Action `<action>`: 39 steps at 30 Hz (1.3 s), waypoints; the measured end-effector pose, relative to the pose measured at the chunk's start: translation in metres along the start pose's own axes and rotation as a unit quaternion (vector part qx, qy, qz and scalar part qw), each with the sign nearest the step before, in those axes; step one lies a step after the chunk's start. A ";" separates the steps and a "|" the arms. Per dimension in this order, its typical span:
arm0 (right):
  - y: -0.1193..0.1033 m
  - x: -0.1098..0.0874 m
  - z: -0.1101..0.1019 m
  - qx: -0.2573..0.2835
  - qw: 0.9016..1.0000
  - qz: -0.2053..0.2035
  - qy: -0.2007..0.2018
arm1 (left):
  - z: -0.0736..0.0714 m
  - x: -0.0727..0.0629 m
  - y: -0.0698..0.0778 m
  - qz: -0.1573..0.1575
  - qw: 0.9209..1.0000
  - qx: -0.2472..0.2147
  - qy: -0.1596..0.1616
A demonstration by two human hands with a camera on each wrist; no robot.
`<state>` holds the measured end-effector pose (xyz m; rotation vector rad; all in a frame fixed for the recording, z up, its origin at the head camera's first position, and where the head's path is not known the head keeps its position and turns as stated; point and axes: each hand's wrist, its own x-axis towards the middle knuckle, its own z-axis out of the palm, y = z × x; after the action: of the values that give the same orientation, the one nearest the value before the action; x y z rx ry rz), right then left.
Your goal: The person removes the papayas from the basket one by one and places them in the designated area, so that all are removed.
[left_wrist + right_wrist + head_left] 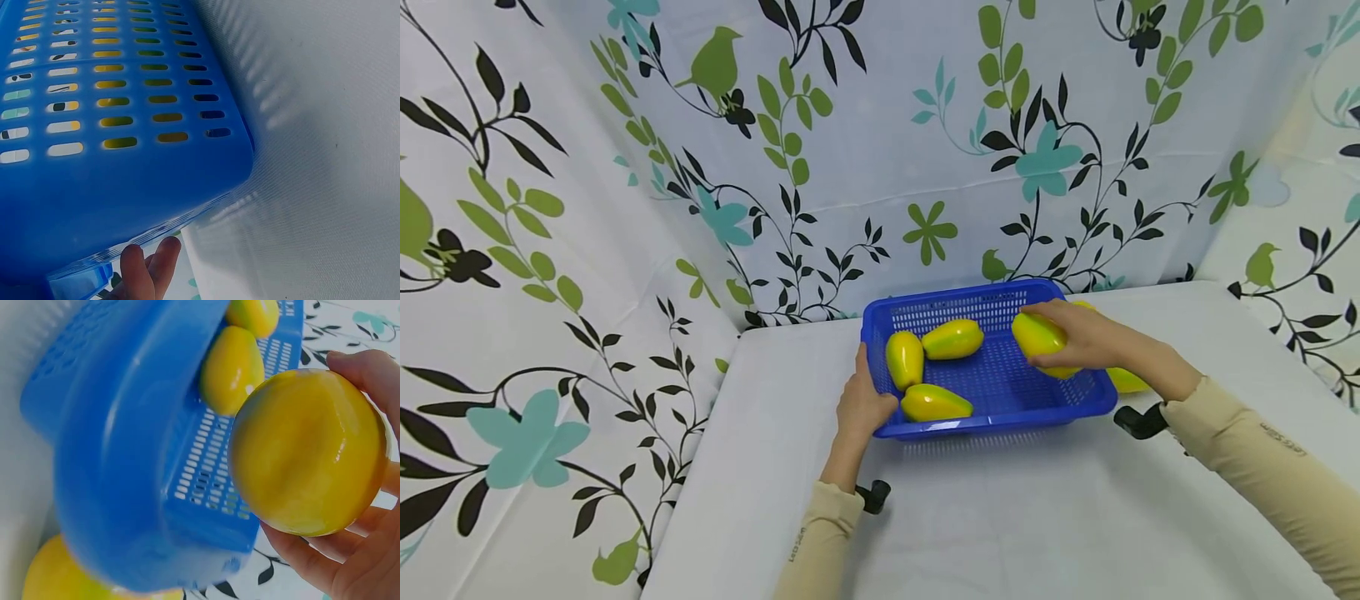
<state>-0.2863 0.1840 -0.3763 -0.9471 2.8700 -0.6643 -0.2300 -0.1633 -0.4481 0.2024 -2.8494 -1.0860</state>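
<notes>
My right hand [1067, 333] holds a glossy yellow-green fruit [1039, 335], papaya-like in shape, over the right end of a blue plastic basket [992, 423]. In the right wrist view the thumb and fingers wrap around the fruit [306, 453], its rounded end facing the camera. My left hand [861, 404] grips the basket's left rim near the front corner. Two of its fingertips [167, 247] show beside the basket wall [156, 175] in the left wrist view. Inside the basket lie three similar fruits: one upright along the left side [905, 360], one behind [953, 339], one in front [936, 403].
More yellow fruit [1126, 381] lies on the white-covered table [1000, 517] just right of the basket, partly hidden by the right hand and forearm. A patterned curtain [880, 167] with leaves and birds hangs behind the table and at both sides.
</notes>
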 end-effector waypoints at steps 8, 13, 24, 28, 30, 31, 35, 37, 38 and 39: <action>0.010 -0.017 -0.014 -0.009 1.000 0.016 0.012 | 0.000 0.000 0.000 0.004 1.000 0.000 0.002; 0.022 -0.033 -0.023 -0.013 0.999 0.027 0.023 | 0.001 -0.001 0.000 0.004 1.000 -0.006 0.001; 0.055 -0.075 -0.029 -0.021 0.996 0.076 0.039 | 0.000 -0.001 0.003 0.002 1.000 -0.006 -0.003; 0.060 -0.084 -0.022 -0.023 0.996 0.078 0.036 | 0.001 0.000 0.002 0.003 1.000 -0.006 -0.003; 0.062 -0.088 -0.018 -0.021 0.996 0.074 0.036 | 0.001 -0.001 0.001 0.003 1.000 -0.007 -0.003; 0.063 -0.090 -0.016 -0.020 0.997 0.072 0.037 | 0.001 -0.001 0.001 0.003 1.000 -0.007 -0.003; 0.065 -0.099 -0.007 -0.016 0.997 0.068 0.042 | 0.001 -0.002 0.001 0.002 1.000 -0.008 -0.004; 0.066 -0.104 -0.002 -0.011 0.996 0.071 0.043 | 0.000 -0.001 0.002 0.002 1.000 -0.009 -0.004; 0.066 -0.106 0.000 -0.009 0.996 0.073 0.043 | 0.000 -0.001 0.002 0.002 1.000 -0.009 -0.004; 0.067 -0.109 0.002 -0.009 0.996 0.074 0.043 | 0.000 -0.001 0.003 0.003 1.000 -0.010 -0.004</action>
<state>-0.2346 0.2939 -0.4155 -0.7154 2.9885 -0.6841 -0.2290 -0.1613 -0.4462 0.1888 -2.8427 -1.1153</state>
